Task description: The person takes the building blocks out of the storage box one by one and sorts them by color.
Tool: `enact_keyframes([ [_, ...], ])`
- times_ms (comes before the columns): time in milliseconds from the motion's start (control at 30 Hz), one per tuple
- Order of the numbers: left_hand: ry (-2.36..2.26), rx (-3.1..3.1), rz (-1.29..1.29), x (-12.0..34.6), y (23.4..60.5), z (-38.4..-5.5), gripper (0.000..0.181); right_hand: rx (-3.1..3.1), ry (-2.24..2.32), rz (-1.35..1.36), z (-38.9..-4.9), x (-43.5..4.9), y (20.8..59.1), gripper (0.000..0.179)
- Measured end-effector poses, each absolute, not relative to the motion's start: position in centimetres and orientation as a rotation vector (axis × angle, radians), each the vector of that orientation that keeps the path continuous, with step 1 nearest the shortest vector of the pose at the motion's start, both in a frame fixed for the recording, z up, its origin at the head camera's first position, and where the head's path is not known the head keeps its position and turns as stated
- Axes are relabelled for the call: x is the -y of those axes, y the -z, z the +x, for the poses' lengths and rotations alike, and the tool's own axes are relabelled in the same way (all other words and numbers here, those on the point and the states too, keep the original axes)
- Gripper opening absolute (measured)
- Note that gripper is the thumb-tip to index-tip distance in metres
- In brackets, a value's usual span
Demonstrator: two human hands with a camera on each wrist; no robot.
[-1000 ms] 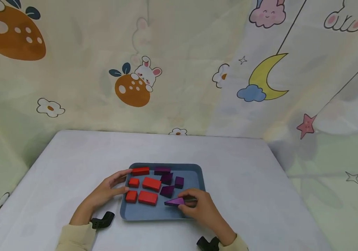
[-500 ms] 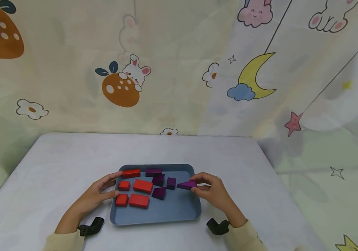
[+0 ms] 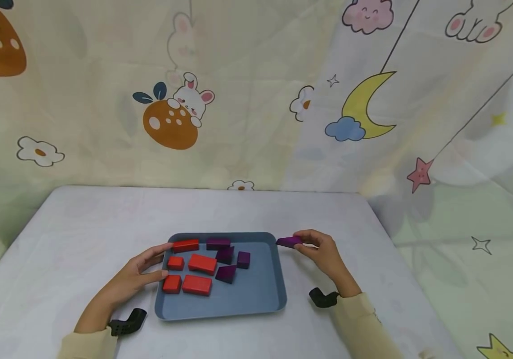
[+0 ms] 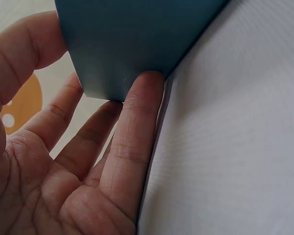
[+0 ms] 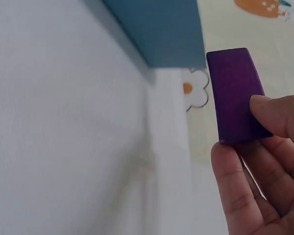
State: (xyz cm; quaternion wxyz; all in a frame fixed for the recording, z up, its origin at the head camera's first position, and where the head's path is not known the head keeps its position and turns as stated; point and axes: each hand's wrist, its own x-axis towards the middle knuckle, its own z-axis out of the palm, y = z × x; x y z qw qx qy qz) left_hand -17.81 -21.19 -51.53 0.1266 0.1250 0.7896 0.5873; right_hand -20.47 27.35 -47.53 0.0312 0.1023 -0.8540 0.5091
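The blue tray (image 3: 261,299) lies on the table with red and purple wooden blocks in it. At its left wall my left hand (image 3: 132,274) spreads its fingers, fingertips touching the side. In the left wrist view those fingertips (image 4: 146,85) rest against the tray's outer wall (image 4: 122,44). Just beyond the tray's right rim, my right hand (image 3: 324,249) pinches a purple wedge-shaped block (image 3: 288,242) between thumb and fingers. In the right wrist view, that block's (image 5: 237,95) flat face shows, held at its lower end with the tray corner behind.
Several red blocks (image 3: 197,285) fill the tray's left half. Several purple blocks, including a small cube (image 3: 243,260), lie near its middle. The white table (image 3: 117,214) runs back to a printed cloth backdrop (image 3: 247,124). Black wrist-worn mounts (image 3: 128,322) stick out beside both cuffs.
My right hand has carried the purple wedge block from over the tray's lower right up and rightward, past the right rim. My left hand has stayed at the tray's left side.
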Motion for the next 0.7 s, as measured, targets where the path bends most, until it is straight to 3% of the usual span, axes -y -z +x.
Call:
enact_keyframes([
  [700, -1.746, -2.268, 0.394, 21.2, 51.6, -17.8, 0.068, 2.819, -1.392, 0.176, -22.5, -29.1, 49.3, 0.03],
])
